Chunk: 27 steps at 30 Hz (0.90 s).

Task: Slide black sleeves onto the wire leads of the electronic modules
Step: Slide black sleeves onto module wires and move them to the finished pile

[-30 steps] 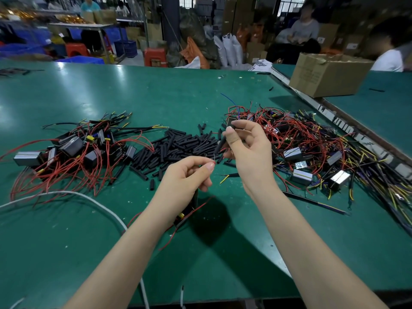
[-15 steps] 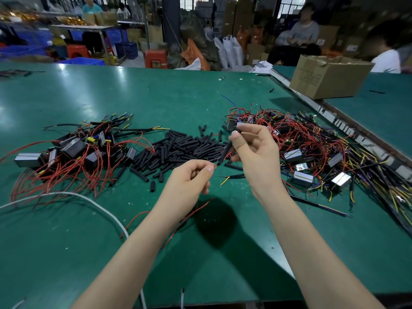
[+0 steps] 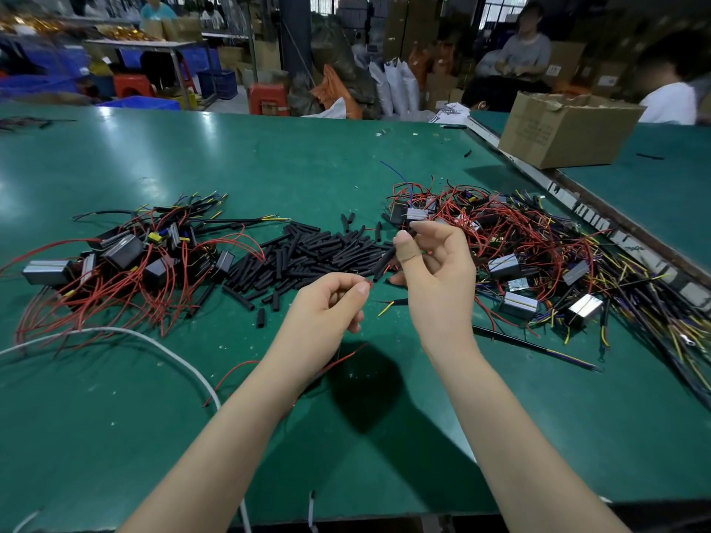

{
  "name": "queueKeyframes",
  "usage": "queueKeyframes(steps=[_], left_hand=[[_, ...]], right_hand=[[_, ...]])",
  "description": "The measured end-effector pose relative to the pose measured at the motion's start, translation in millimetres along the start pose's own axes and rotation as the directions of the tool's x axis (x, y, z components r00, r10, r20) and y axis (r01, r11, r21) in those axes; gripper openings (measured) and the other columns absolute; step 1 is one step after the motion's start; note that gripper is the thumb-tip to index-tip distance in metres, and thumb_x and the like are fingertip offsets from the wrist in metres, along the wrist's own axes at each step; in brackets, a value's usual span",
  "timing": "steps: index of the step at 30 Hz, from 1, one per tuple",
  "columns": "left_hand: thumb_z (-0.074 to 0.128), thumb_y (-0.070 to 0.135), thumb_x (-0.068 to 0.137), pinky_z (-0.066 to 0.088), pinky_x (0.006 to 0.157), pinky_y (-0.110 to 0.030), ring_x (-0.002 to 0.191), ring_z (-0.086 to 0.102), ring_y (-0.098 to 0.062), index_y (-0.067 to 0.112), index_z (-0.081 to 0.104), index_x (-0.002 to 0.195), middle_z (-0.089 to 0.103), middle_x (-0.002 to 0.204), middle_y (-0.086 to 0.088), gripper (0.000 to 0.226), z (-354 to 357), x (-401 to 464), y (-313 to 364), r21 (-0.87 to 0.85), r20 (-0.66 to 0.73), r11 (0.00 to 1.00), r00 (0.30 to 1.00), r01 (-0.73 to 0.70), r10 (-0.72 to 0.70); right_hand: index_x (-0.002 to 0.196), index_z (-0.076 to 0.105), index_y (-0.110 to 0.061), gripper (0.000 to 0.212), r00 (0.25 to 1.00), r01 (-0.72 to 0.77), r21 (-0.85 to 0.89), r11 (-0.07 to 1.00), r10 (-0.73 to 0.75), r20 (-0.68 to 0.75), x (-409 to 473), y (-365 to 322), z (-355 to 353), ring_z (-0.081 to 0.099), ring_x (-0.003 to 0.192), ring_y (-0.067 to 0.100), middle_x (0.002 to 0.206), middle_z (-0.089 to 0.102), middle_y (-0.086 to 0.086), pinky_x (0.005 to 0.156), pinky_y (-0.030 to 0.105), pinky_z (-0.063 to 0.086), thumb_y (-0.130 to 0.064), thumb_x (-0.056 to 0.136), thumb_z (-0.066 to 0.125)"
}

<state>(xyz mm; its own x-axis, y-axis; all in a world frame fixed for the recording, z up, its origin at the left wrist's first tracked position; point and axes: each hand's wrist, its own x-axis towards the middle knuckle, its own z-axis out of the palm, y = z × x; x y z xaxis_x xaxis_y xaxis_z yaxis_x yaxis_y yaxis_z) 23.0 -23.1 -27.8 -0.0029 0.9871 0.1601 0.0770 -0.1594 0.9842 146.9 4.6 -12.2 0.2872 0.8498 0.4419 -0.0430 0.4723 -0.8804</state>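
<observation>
Above the middle of the green-topped work table (image 3: 269, 155), the right hand (image 3: 436, 278) pinches a short black tubular sleeve (image 3: 384, 263) between thumb and fingers, tilted with its lower end just beside the tip of a thin red wire lead (image 3: 346, 357) that the left hand (image 3: 331, 309) pinches between thumb and forefinger, the lead trailing down under that wrist. A loose heap of black sleeves (image 3: 307, 251) lies behind the hands, with a cluster of small black box modules with red leads (image 3: 127, 259) towards the left edge and a larger tangle of silver-faced modules with red, yellow and dark wires (image 3: 538, 271) towards the right edge. A brown cardboard box (image 3: 565, 128) stands at the far right corner, and a white cable (image 3: 154, 340) curves across the near left part.
</observation>
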Motion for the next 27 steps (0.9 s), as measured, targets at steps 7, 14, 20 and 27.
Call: queueKeyframes(steps=[7, 14, 20, 27], left_hand=[[0.055, 0.018, 0.094, 0.043, 0.059, -0.011, 0.051, 0.050, -0.003, 0.019, 0.064, 0.089, 0.055, 0.053, 0.010, 0.010, -0.6, -0.8, -0.8, 0.008, 0.001, 1.000, 1.000, 0.007, -0.007], [0.053, 0.017, 0.095, 0.042, 0.058, -0.011, 0.052, 0.051, -0.003, 0.019, 0.061, 0.092, 0.055, 0.054, 0.009, 0.009, 1.0, -0.4, 0.4, 0.014, 0.000, 1.000, 1.000, -0.010, 0.010], [0.039, 0.015, 0.101, 0.045, 0.074, -0.018, 0.068, 0.057, -0.007, 0.016, 0.049, 0.112, 0.058, 0.071, 0.001, 0.015, 0.2, -2.0, -2.7, -0.027, -0.035, 0.998, 0.998, -0.057, 0.056], [0.047, 0.008, 0.098, 0.045, 0.066, -0.008, 0.063, 0.059, 0.000, 0.013, 0.048, 0.112, 0.061, 0.070, -0.002, 0.016, 2.4, -0.2, -3.5, -0.071, -0.134, 0.992, 0.987, -0.101, 0.091]], right_hand=[[0.094, 0.054, -0.024, 0.016, 1.000, -0.011, -0.010, 1.000, 0.011, -0.029, 4.4, -1.4, -3.2, 0.057, 0.069, 0.016, 0.089, 0.060, 0.007, 0.052, 0.018, 0.047, -0.010, 0.093, 0.060], [0.095, 0.056, -0.024, 0.015, 0.996, -0.059, -0.027, 0.998, 0.061, 0.071, 1.1, 2.4, -1.8, 0.059, 0.068, 0.007, 0.089, 0.062, 0.004, 0.052, 0.019, 0.050, -0.010, 0.092, 0.061], [0.098, 0.057, -0.020, 0.013, 0.987, -0.152, 0.032, 0.988, 0.150, 0.050, 0.9, 5.5, -1.4, 0.061, 0.067, 0.003, 0.088, 0.064, 0.008, 0.052, 0.018, 0.049, -0.009, 0.092, 0.061], [0.099, 0.048, -0.022, 0.018, 0.966, -0.189, 0.205, 0.960, 0.220, -0.137, -16.4, 12.6, 15.8, 0.063, 0.066, 0.011, 0.093, 0.058, 0.011, 0.052, 0.019, 0.049, -0.009, 0.093, 0.059]])
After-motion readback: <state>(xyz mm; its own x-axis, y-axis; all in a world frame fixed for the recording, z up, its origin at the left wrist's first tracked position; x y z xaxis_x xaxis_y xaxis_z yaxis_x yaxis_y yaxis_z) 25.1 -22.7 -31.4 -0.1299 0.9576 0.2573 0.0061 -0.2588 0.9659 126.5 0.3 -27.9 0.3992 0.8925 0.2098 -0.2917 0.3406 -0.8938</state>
